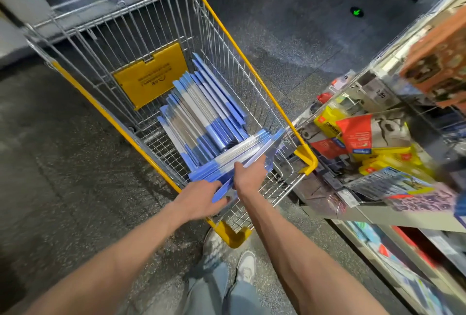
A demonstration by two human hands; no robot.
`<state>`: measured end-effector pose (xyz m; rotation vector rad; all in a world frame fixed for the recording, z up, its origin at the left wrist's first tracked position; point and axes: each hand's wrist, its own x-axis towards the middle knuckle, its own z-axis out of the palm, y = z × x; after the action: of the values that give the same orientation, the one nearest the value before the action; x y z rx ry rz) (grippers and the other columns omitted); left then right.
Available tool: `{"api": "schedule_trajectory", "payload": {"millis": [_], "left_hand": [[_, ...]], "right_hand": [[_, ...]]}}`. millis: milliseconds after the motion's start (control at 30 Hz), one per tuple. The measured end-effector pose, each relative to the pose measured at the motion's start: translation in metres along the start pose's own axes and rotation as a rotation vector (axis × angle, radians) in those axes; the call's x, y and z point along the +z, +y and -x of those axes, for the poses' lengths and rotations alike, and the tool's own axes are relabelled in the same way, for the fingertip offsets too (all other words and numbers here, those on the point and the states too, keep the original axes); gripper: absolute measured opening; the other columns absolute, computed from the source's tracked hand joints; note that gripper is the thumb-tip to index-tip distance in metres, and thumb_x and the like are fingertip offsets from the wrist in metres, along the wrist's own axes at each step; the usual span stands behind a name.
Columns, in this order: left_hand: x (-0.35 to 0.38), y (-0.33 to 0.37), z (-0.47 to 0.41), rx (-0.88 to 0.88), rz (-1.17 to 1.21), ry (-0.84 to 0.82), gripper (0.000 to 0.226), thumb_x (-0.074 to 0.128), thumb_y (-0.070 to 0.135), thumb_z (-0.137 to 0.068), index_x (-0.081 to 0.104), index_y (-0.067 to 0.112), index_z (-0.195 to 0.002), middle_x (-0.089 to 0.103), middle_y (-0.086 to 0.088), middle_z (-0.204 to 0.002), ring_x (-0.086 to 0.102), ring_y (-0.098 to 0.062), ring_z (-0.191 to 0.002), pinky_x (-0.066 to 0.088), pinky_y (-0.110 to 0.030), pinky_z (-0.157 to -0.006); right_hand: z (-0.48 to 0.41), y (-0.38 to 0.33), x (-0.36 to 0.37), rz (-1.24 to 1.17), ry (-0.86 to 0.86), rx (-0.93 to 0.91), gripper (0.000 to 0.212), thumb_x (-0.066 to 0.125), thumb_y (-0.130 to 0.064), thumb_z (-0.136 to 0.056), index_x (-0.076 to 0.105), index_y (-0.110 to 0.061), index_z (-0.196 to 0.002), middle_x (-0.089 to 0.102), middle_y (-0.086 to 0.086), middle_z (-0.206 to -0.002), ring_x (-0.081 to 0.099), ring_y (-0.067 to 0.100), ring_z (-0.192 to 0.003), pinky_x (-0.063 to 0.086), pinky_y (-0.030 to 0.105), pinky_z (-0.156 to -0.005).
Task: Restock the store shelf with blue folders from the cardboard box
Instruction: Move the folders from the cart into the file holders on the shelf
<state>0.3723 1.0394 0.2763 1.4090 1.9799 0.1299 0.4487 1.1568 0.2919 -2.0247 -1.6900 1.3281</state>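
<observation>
So our left hand (201, 198) and right hand (249, 175) both grip a folder stack (252, 146) at the cart's (306, 157) near end, above more folders (201, 113).

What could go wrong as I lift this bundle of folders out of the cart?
1. The bundle is fanned and glossy. The left hand and right hand grip only its near end, so folders may slide out.
2. Its far corner sits close to the cart's yellow rim and could catch there.
3. The shelf is crowded with packets; swinging the bundle across might knock some off.
</observation>
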Motion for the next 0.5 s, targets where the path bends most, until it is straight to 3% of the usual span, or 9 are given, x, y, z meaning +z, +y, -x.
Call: {"api": "schedule_trajectory", "payload": {"millis": [133, 233, 300, 333, 400, 500], "left_hand": [[-0.017, 0.004, -0.005, 0.014, 0.157, -0.023, 0.061, 0.034, 0.079, -0.093, 0.064, 0.032, -0.119, 0.062, 0.017, -0.085, 0.056, -0.001, -0.075, 0.041, -0.022, -0.064], [-0.027, 0.01, -0.009, -0.028, 0.414, -0.084, 0.069, 0.027, 0.085, -0.089, 0.07, 0.035, -0.11, 0.072, 0.014, -0.101, 0.067, -0.005, -0.09, 0.055, -0.032, -0.083], [-0.029, 0.014, -0.014, -0.059, 0.495, -0.09, 0.07, 0.025, 0.088, -0.086, 0.071, 0.038, -0.106, 0.073, 0.014, -0.105, 0.068, -0.007, -0.096, 0.056, -0.039, -0.09], [-0.033, 0.019, -0.017, -0.06, 0.5, -0.086, 0.063, 0.028, 0.084, -0.09, 0.07, 0.039, -0.104, 0.072, 0.015, -0.103, 0.068, -0.007, -0.094, 0.056, -0.038, -0.09], [-0.04, 0.029, -0.023, -0.07, 0.513, -0.083, 0.053, 0.033, 0.072, -0.097, 0.07, 0.037, -0.11, 0.071, 0.013, -0.103, 0.066, -0.007, -0.085, 0.054, -0.034, -0.088], [-0.052, 0.048, -0.028, -0.08, 0.561, -0.082, 0.062, 0.035, 0.069, -0.098, 0.068, 0.023, -0.123, 0.072, 0.006, -0.106, 0.067, -0.009, -0.084, 0.054, -0.035, -0.089]], "right_hand": [[-0.005, -0.006, -0.029, -0.016, 0.002, 0.033, 0.048, 0.071, -0.018, -0.087, 0.047, 0.0, -0.125, 0.064, 0.023, -0.106, 0.068, 0.039, -0.087, 0.058, 0.043, -0.071], [-0.001, -0.01, -0.053, -0.029, -0.033, 0.042, 0.028, 0.071, -0.018, -0.086, 0.051, -0.008, -0.103, 0.067, 0.023, -0.089, 0.069, 0.035, -0.058, 0.057, 0.038, -0.046], [0.002, -0.014, -0.067, -0.041, -0.054, 0.043, 0.035, 0.069, -0.017, -0.088, 0.052, 0.0, -0.113, 0.066, 0.021, -0.077, 0.062, 0.027, -0.039, 0.046, 0.029, -0.031], [0.004, -0.018, -0.075, -0.04, -0.051, 0.033, 0.039, 0.069, -0.018, -0.087, 0.051, 0.002, -0.116, 0.066, 0.022, -0.078, 0.062, 0.027, -0.038, 0.043, 0.027, -0.03], [0.002, -0.024, -0.083, -0.049, -0.045, -0.007, 0.037, 0.073, -0.026, -0.078, 0.053, -0.001, -0.097, 0.068, 0.026, -0.087, 0.069, 0.034, -0.053, 0.051, 0.034, -0.036], [-0.028, -0.01, -0.096, -0.067, -0.03, -0.075, 0.054, 0.071, -0.046, -0.053, 0.06, -0.004, -0.086, 0.07, 0.026, -0.089, 0.071, 0.04, -0.072, 0.058, 0.056, -0.051]]}}
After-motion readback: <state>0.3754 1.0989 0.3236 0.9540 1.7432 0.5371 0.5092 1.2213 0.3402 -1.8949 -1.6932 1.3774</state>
